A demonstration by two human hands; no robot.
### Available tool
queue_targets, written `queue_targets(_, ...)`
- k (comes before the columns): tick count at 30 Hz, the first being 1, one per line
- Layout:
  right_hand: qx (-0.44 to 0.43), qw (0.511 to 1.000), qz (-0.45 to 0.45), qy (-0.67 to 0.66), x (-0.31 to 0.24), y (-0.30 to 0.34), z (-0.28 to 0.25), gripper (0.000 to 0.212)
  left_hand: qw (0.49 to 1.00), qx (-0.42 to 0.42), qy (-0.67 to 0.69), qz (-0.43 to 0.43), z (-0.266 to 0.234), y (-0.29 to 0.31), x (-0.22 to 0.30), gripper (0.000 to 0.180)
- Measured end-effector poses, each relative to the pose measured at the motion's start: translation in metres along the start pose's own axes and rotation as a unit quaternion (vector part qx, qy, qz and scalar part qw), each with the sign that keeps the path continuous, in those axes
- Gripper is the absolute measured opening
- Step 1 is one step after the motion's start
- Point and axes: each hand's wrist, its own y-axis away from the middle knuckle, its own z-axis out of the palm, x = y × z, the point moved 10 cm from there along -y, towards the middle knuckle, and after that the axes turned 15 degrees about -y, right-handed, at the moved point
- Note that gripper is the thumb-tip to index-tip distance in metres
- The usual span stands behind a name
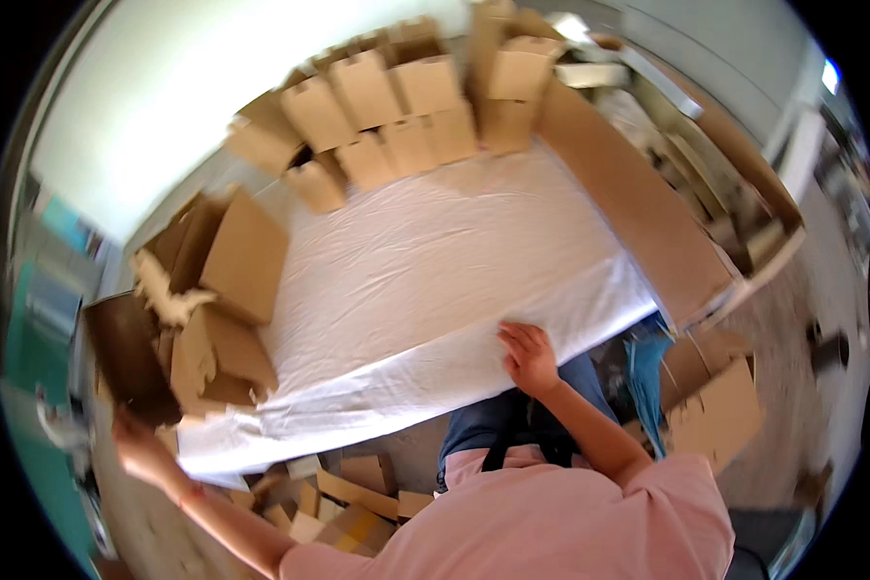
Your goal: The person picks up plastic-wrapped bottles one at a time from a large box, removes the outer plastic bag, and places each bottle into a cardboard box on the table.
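My left hand is out past the table's left end, its fingers closed at the lower corner of an open cardboard box. That box is tilted, its dark inside showing; its fingertips are partly hidden and slightly blurred. Beside it on the table stand another open box with ragged cut edges and a taller box. My right hand holds nothing; its fingers are stretched out over the front edge of the white cloth covering the table.
Small open cardboard boxes stand stacked along the back. A large carton of scraps lines the right side. Cardboard pieces lie on the floor below the front edge. A blue bag and another carton sit at the right.
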Motion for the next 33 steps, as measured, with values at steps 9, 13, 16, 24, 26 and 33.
queue_targets(9, 0.061, 0.985, 0.095, -0.133, 0.013, 0.001, -0.036, 0.032, 0.853, -0.243, 0.339, 0.313, -0.056, 0.059, 0.258, 0.026)
queue_targets(13, 0.161, 0.957, 0.113, -0.212, 0.02, -0.003, -0.083, 0.033, 0.774, -0.276, 0.362, 0.441, -0.044, 0.129, 0.367, 0.029)
queue_targets(16, 0.21, 0.945, 0.132, -0.214, 0.011, -0.022, -0.129, 0.033, 0.741, -0.256, 0.37, 0.499, -0.061, 0.16, 0.417, 0.028)
queue_targets(24, 0.226, 0.946, 0.128, -0.192, -0.003, -0.087, -0.169, 0.043, 0.692, -0.333, 0.421, 0.483, -0.075, 0.197, 0.477, 0.026)
queue_targets(26, 0.191, 0.964, 0.102, -0.152, 0.003, -0.097, -0.166, 0.037, 0.667, -0.353, 0.481, 0.446, -0.065, 0.2, 0.481, 0.023)
queue_targets(33, 0.148, 0.976, 0.11, -0.116, 0.008, -0.106, -0.158, 0.019, 0.667, -0.447, 0.507, 0.314, -0.004, 0.214, 0.47, 0.028)
